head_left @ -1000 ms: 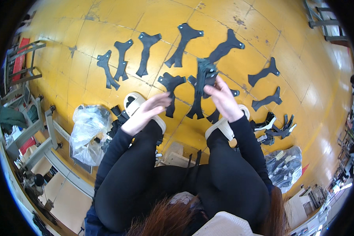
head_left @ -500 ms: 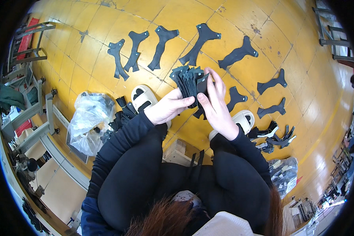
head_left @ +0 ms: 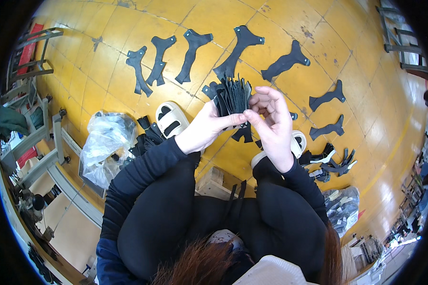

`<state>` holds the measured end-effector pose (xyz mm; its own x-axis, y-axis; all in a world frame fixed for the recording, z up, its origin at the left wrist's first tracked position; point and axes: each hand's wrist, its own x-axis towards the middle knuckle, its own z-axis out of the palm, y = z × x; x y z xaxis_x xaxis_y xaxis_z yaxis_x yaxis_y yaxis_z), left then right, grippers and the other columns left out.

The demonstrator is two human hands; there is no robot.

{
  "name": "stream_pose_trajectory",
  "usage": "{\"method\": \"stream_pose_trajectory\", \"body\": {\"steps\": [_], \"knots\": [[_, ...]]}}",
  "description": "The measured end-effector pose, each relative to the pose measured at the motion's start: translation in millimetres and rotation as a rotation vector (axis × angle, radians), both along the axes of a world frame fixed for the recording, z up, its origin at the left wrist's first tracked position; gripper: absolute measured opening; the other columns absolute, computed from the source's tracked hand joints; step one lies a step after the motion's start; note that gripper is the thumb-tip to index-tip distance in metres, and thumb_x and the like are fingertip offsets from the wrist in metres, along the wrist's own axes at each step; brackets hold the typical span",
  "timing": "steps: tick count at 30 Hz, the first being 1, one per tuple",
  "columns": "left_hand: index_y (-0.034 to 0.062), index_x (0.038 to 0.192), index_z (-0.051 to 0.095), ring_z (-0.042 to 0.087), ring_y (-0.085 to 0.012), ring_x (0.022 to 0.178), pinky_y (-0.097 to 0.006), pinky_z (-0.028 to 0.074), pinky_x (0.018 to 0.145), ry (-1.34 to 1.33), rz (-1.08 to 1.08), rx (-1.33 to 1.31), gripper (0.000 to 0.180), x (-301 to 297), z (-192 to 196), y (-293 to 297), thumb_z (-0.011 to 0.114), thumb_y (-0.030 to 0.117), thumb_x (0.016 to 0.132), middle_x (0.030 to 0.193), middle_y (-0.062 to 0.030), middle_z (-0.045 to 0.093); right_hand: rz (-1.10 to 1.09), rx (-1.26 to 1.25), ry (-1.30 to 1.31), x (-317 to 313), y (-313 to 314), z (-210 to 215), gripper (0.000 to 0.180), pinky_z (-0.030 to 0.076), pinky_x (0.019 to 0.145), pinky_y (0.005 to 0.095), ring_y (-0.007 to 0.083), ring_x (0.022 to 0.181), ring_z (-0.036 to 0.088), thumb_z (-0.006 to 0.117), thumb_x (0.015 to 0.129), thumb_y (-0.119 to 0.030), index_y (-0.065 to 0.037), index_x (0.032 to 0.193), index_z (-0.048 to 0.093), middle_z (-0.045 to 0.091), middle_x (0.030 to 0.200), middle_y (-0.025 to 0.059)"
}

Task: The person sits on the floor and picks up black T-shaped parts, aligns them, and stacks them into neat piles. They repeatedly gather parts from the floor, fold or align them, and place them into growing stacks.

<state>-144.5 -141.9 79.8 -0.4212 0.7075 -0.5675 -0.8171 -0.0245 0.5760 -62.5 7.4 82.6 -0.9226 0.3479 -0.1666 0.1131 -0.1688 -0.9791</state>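
Note:
My left hand is closed round a thick stack of dark fabric pieces, its thumb lying across the near side. The stack's upper edges fan out. My right hand is at the stack's right side, its fingers loosely curled and apart, its thumb tip at the stack's edge. No piece shows clearly between its fingers. Beyond the hands, several dark Y-shaped fabric pieces lie spread in an arc on the yellow floor, some doubled up. A dark fabric piece shows below the stack, partly hidden by it.
A clear plastic bag and a heap of dark pieces lie left of my pale sandal. To the right are loose dark and white strips and another filled bag. Metal frames stand at the left.
The stack has turned so its edges fan upward. My right hand has shifted right and down, and its fingers have come away from the stack's front piece.

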Motion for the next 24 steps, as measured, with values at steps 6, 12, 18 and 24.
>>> {"method": "stream_pose_trajectory", "body": {"steps": [6, 12, 18, 24], "knots": [[0.0020, 0.108, 0.061, 0.059, -0.0077, 0.084, -0.024, 0.048, 0.076, 0.121, 0.034, -0.032, 0.028, 3.6, 10.9, 3.5, 0.071, 0.007, 0.083, 0.094, -0.0017, 0.065, -0.001, -0.044, 0.023, -0.4, 7.2, 11.0, 0.039, 0.044, 0.078, 0.0231, 0.0103, 0.088, 0.055, 0.061, 0.085, 0.005, -0.003, 0.120, 0.046, 0.057, 0.097, 0.0052], [0.0018, 0.107, 0.062, 0.060, -0.0083, 0.086, -0.025, 0.049, 0.079, 0.148, 0.060, 0.004, 0.029, 4.1, 9.6, 0.1, 0.073, 0.005, 0.080, 0.095, -0.0022, 0.066, 0.006, 0.193, 0.040, 1.7, 9.2, 14.5, 0.022, 0.046, 0.069, 0.0222, 0.0098, 0.080, 0.055, 0.061, 0.084, 0.007, 0.002, 0.105, 0.058, 0.059, 0.096, 0.0071], [0.0024, 0.108, 0.062, 0.061, -0.0082, 0.087, -0.025, 0.049, 0.079, 0.188, 0.073, 0.003, 0.032, 6.2, 7.3, 1.2, 0.074, 0.004, 0.079, 0.097, -0.0025, 0.067, -0.014, 0.300, 0.076, 2.6, 8.4, 8.2, 0.017, 0.049, 0.064, 0.0249, 0.0164, 0.073, 0.062, 0.067, 0.078, 0.002, 0.002, 0.095, 0.066, 0.062, 0.088, 0.0114], [0.0027, 0.110, 0.061, 0.061, -0.0082, 0.087, -0.025, 0.049, 0.077, 0.161, 0.092, 0.004, 0.033, 6.4, 7.2, -0.8, 0.074, 0.003, 0.079, 0.098, -0.0024, 0.066, -0.085, 0.075, 0.002, -0.2, 2.7, 15.1, 0.014, 0.048, 0.069, 0.0227, 0.0128, 0.084, 0.059, 0.065, 0.080, 0.005, 0.004, 0.094, 0.064, 0.059, 0.099, 0.0089]]}}
